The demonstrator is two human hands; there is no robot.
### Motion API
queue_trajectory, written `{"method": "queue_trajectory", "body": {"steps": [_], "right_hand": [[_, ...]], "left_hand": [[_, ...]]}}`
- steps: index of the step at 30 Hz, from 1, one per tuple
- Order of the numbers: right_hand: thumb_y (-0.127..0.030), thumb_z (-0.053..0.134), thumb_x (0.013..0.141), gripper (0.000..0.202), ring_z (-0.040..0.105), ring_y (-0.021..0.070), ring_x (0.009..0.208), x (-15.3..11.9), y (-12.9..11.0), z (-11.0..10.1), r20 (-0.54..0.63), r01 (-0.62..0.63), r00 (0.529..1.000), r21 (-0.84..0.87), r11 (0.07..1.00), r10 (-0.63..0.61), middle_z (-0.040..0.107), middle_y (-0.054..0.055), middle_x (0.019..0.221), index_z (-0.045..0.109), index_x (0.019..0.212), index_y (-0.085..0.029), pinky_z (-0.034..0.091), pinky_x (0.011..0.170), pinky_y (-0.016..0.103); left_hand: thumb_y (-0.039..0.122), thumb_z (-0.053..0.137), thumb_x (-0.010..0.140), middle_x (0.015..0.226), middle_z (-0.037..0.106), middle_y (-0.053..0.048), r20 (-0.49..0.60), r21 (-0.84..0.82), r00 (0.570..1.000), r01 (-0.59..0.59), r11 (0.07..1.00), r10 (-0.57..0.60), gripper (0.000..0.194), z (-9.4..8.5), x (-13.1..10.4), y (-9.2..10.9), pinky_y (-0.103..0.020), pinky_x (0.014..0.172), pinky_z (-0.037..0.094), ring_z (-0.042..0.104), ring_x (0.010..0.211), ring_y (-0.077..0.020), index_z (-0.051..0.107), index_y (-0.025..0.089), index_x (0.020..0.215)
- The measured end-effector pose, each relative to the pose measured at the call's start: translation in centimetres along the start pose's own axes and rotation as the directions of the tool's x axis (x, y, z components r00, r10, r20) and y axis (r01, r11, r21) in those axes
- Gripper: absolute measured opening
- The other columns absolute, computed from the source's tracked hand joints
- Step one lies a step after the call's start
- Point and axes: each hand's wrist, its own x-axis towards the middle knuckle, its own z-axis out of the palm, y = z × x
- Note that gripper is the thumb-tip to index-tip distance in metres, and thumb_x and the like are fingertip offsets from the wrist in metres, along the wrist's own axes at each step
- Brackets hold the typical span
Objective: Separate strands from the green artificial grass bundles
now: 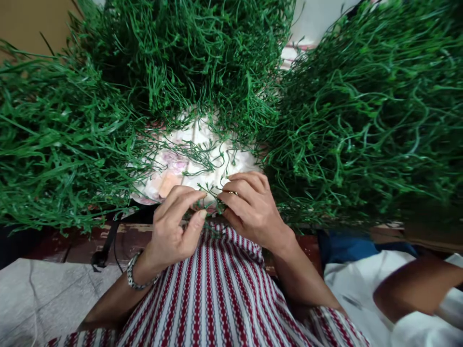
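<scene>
Thin green plant stems [211,190] with small forked tips stick out between my two hands, over the table's near edge. My left hand [177,224], with a bracelet at its wrist, has thumb and forefinger closed around the lower part of this sprig. Curled fingers of my right hand [251,205], one wearing a ring, pinch it from the other side; their tips are partly hidden. Just beyond, several loose green stems [198,156] lie on the pale, patterned covering [173,166] of the table.
Tall heaps of similar stems rise on three sides: a left heap [61,140], a back heap [188,48] and a right heap [361,125]. At my right, another person's arm [415,284] and white clothing show. A dark strap [106,246] hangs from the table edge at left.
</scene>
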Motion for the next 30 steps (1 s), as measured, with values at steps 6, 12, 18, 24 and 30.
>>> {"method": "queue_trajectory", "body": {"steps": [6,12,18,24,30], "right_hand": [[-0.016,0.053,0.081,0.014,0.052,0.0205,0.106,0.2,-0.3,1.0,-0.062,0.043,0.997,0.012,0.999,-0.042,0.062,0.006,0.097,0.060,0.094,-0.016,0.043,0.091,0.040],[-0.025,0.063,0.076,0.032,0.048,0.0242,0.114,-0.3,-0.6,2.0,-0.316,0.009,0.948,-0.097,0.995,-0.040,0.057,0.006,0.117,0.058,0.108,-0.025,0.036,0.101,0.049],[-0.014,0.063,0.071,0.034,0.055,0.0229,0.100,-0.4,-0.6,2.9,-0.457,-0.062,0.884,0.086,0.994,0.095,0.059,0.010,0.103,0.057,0.105,-0.017,0.047,0.087,0.043],[-0.016,0.062,0.074,0.009,0.054,0.0225,0.102,0.0,-0.1,3.3,-0.282,-0.122,0.950,0.068,0.990,0.137,0.065,0.003,0.089,0.062,0.083,-0.019,0.037,0.097,0.047],[-0.012,0.061,0.073,0.015,0.060,0.0191,0.090,0.4,-1.8,0.0,-0.369,-0.037,0.926,0.135,0.990,0.085,0.066,0.005,0.087,0.064,0.087,-0.015,0.047,0.086,0.041]], "left_hand": [[0.012,0.046,0.084,0.075,0.060,-0.002,0.112,0.044,0.992,0.060,0.997,-0.064,0.013,0.6,0.6,0.1,-0.029,0.071,0.042,0.053,0.074,-0.0142,0.058,0.017,0.082],[0.015,0.045,0.083,0.073,0.054,0.001,0.016,-0.078,0.960,0.280,0.957,-0.280,0.009,1.1,0.5,-0.9,-0.022,0.062,0.041,0.051,0.065,-0.0107,0.053,0.017,0.082],[0.020,0.048,0.084,0.070,0.050,0.002,-0.035,-0.326,0.919,0.362,0.874,-0.393,0.004,1.3,0.8,-1.4,-0.019,0.055,0.039,0.048,0.059,-0.0079,0.051,0.018,0.085],[0.021,0.046,0.085,0.068,0.045,0.003,-0.087,-0.393,0.901,0.361,0.846,-0.425,0.005,1.5,0.9,-1.4,-0.019,0.052,0.036,0.042,0.056,-0.0073,0.050,0.018,0.084],[0.013,0.044,0.081,0.070,0.048,0.002,-0.104,-0.135,0.937,0.319,0.938,-0.334,0.007,1.5,1.5,-1.5,-0.021,0.061,0.040,0.047,0.063,-0.0094,0.048,0.017,0.077]]}}
